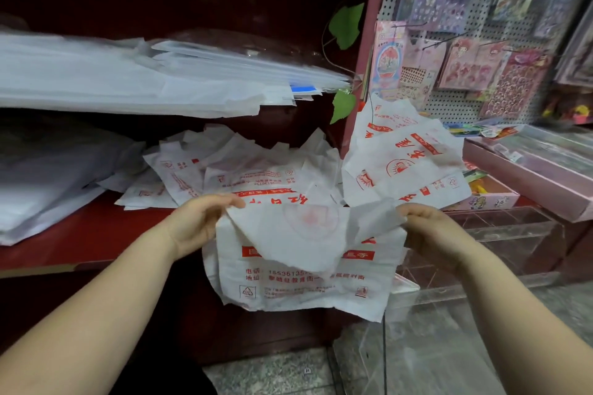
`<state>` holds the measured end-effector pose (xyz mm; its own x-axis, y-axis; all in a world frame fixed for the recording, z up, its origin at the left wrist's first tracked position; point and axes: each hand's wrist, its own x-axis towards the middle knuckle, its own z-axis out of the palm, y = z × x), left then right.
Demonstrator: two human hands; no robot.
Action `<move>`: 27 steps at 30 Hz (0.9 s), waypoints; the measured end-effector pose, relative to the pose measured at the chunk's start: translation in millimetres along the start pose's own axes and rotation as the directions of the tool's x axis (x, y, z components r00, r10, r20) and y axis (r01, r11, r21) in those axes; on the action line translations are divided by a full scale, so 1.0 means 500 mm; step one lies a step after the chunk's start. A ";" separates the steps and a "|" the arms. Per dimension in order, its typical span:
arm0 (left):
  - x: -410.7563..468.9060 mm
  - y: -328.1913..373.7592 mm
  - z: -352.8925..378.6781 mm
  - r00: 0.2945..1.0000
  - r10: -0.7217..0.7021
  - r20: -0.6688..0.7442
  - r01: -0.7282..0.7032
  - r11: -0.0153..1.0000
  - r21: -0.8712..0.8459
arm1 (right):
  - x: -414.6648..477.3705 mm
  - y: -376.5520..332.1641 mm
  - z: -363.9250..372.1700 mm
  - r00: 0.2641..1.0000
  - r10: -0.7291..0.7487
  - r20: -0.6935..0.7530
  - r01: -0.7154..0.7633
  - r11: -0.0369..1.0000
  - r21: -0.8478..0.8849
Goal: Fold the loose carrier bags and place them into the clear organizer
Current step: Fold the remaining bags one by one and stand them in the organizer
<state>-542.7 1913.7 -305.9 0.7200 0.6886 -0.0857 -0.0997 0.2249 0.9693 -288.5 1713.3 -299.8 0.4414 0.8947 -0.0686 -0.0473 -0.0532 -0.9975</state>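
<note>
I hold one white carrier bag (301, 279) with red print in front of the red shelf. My left hand (199, 221) pinches its upper left corner, and my right hand (426, 231) pinches the upper right. The bag's top part is bent forward over its printed face. Behind it, several more loose bags (244, 170) lie in a heap on the shelf, and others (407, 154) lean at the right. The clear organizer (513, 234) stands just right of my right hand, on the lower right.
The red shelf (80, 234) also carries stacks of white sheets (48, 176), with more on the shelf above (128, 80). A pegboard (475, 42) with sticker packs hangs at the right, pink boxes (529, 170) below it. A clear panel (433, 346) and stone floor lie below.
</note>
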 end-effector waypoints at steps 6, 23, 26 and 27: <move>-0.001 0.033 0.019 0.993 0.118 -0.006 -0.114 0.971 0.210 | -0.027 -0.071 0.018 0.987 -0.130 -0.099 0.121 0.988 -0.092; -0.005 0.039 0.057 0.729 0.538 -0.423 -0.278 0.798 0.535 | 0.000 -0.064 0.063 0.851 -0.423 -0.311 0.286 0.871 -0.401; -0.008 0.040 0.057 0.728 0.535 -0.428 -0.315 0.817 0.484 | 0.000 -0.060 0.068 0.866 -0.394 -0.309 0.287 0.896 -0.339; -0.008 0.040 0.057 0.732 0.532 -0.426 -0.324 0.821 0.470 | 0.001 -0.059 0.066 0.870 -0.390 -0.302 0.294 0.902 -0.317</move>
<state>-528.0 1895.8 -279.6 0.1811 0.9172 0.3548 0.0080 -0.3621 0.9321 -316.7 1730.1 -270.0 0.6732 0.6651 0.3232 0.3712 0.0740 -0.9256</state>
